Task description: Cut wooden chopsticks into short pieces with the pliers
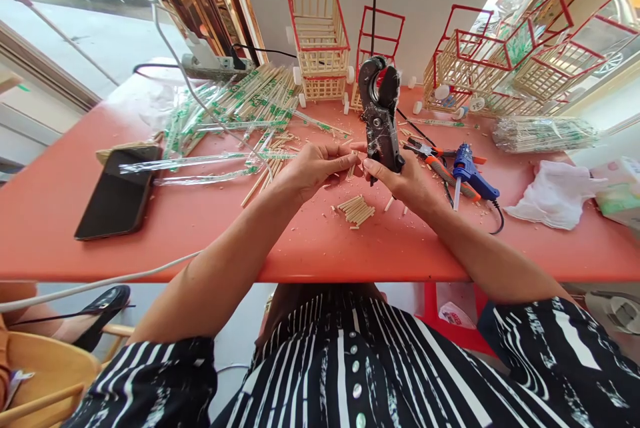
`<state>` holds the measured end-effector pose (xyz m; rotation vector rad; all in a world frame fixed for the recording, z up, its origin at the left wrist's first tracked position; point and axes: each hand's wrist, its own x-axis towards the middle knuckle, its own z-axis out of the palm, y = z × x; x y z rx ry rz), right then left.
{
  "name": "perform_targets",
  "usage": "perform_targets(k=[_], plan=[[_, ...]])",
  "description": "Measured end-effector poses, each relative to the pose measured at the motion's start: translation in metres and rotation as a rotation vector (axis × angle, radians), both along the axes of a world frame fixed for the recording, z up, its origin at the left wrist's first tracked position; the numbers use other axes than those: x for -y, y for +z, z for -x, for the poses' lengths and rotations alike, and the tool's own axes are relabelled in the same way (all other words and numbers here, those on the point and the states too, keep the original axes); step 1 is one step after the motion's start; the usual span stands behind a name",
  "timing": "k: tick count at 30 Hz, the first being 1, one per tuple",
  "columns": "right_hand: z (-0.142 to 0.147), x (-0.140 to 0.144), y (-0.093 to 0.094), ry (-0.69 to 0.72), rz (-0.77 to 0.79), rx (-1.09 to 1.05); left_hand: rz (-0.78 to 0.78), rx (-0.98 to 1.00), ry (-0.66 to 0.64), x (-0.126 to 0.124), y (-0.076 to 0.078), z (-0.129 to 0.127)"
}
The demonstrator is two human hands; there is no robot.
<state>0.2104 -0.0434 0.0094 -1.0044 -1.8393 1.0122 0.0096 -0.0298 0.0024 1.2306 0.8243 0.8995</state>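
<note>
Striped sleeves frame the near edge as your two forearms reach out over the red table (pixel 75 241). Your right hand (pixel 407 181) is wrapped around the handles of a black cutter (pixel 381 115), held upright with its rounded head pointing away from you; your left hand (pixel 313 168) pinches a thin wooden stick (pixel 350 160) between thumb and fingertips and brings its end up against the tool. Whether the blade is open or closed on the stick cannot be told from this angle.

To do the cut well, judging by the setup, keep the stick square to the blade, hold it close to the cutting point, and keep your left fingertips clear of the mouth. A small pile of cut sticks (pixel 356 209) lies on the table just below your hands, so pieces should drop near it.

Room is tight ahead: pliers (pixel 430 151) and a blue glue gun (pixel 470 171) with its cord sit just to the right of your right hand, and wrapped chopsticks (pixel 235 108) spread to the left and behind. A phone (pixel 117 191) lies well to the left. Stick-built carts (pixel 320 35) stand at the far edge. The clearest space is the bare strip between the pile and the table's near edge.
</note>
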Motion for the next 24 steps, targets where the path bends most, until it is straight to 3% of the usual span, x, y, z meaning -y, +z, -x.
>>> perform_targets(k=[11,16,24], plan=[[0.001,-0.001,0.003,0.024,0.020,-0.001,0.050,0.022,0.003,-0.002,-0.003,0.002],[0.004,-0.003,-0.002,-0.073,0.076,-0.074,0.094,0.084,0.157,0.000,0.001,-0.002],[0.010,0.005,0.006,-0.055,0.168,-0.033,0.104,0.224,0.300,0.007,-0.001,-0.021]])
